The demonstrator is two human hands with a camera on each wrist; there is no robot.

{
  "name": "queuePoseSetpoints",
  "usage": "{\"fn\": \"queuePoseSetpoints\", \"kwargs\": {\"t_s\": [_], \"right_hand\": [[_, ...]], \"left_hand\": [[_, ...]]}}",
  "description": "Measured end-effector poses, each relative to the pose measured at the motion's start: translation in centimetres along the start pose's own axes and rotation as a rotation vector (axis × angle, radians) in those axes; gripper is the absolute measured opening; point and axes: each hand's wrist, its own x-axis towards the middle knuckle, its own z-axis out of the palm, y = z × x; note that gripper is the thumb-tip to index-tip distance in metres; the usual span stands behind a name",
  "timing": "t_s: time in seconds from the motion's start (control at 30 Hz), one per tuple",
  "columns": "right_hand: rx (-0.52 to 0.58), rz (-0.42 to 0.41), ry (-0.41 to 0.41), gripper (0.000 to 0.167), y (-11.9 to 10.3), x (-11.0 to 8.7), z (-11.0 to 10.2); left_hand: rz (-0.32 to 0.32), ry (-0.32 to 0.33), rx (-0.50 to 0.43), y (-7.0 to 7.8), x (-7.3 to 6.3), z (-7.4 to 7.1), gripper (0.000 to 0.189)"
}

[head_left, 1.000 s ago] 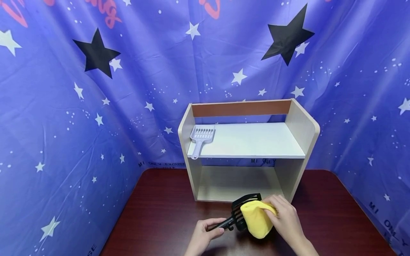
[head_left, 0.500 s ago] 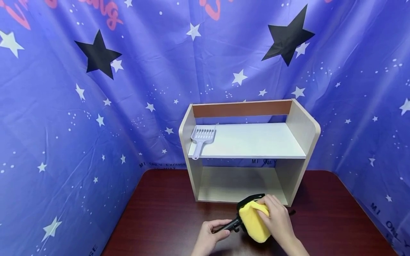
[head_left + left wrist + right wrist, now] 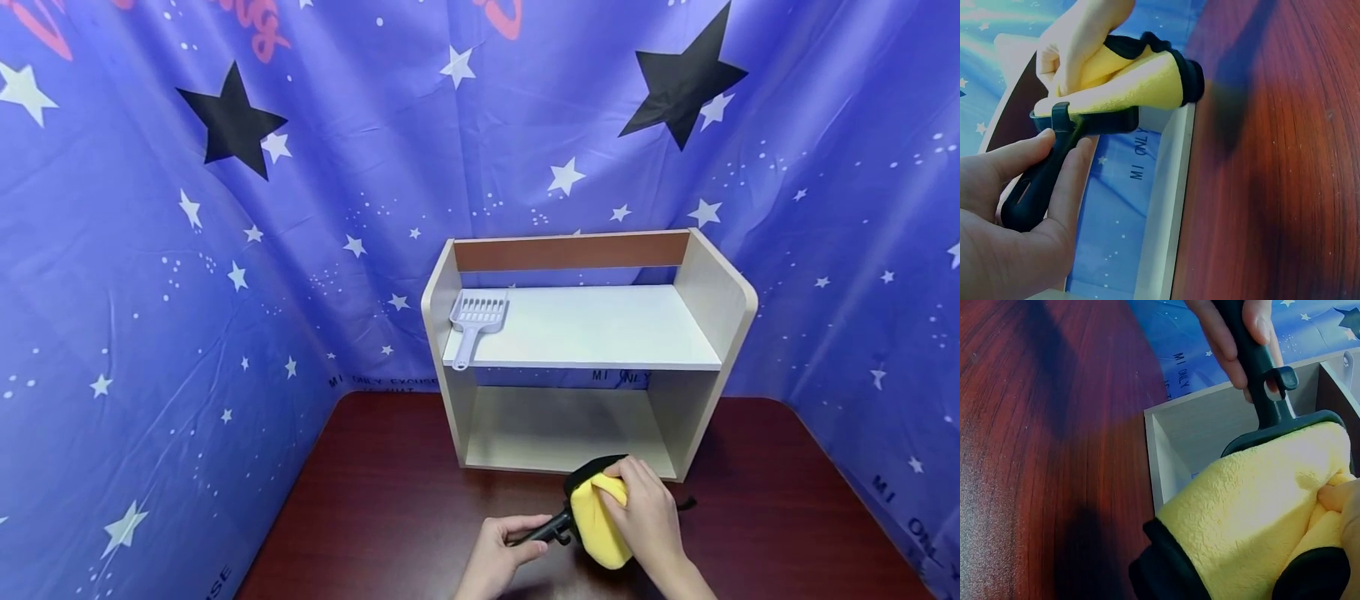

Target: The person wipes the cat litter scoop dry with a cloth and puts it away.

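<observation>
By its handle, a black litter scoop [image 3: 553, 528] is held up over the table in front of the shelf unit. My left hand [image 3: 497, 557] grips that handle between thumb and fingers, as the left wrist view also shows. A yellow cloth [image 3: 1260, 506] with black edging is bunched in my right hand [image 3: 651, 517], which presses it against the scoop's head. The cloth hides most of the slotted head; a black rim [image 3: 1110, 122] shows along its edge. On the upper shelf's left side lies a pale grey litter scoop [image 3: 478, 317].
A two-level shelf unit [image 3: 585, 325] with a white upper board stands on the dark red wooden table [image 3: 375, 483], just beyond my hands. Blue star-patterned curtain [image 3: 360, 208] hangs behind and along the sides.
The black scoop and my left hand have shifted slightly right. My right hand has drawn the cloth further over the scoop's slots, which showed a second ago.
</observation>
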Motion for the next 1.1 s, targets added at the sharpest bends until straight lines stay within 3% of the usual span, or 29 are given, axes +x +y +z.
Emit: {"fn": "queuePoseSetpoints", "kwargs": {"t_s": [0.33, 0.67, 0.9, 1.1], "right_hand": [[-0.029, 0.068, 0.017, 0.037, 0.3, -0.1, -0.1], [-0.022, 0.120, 0.021, 0.036, 0.9, 0.1, -0.3], [-0.021, 0.115, 0.047, 0.034, 1.1, 0.5, -0.6], [-0.027, 0.138, 0.029, 0.035, 1.1, 0.2, -0.8]], "left_hand": [[-0.012, -0.015, -0.019, -0.2, -0.1, -0.3, 0.033], [0.017, -0.019, -0.012, 0.0, 0.0, -0.7, 0.033], [0.033, -0.030, 0.003, 0.1, 0.1, -1.1, 0.033], [-0.051, -0.013, -0.026, -0.2, -0.1, -1.4, 0.034]]}}
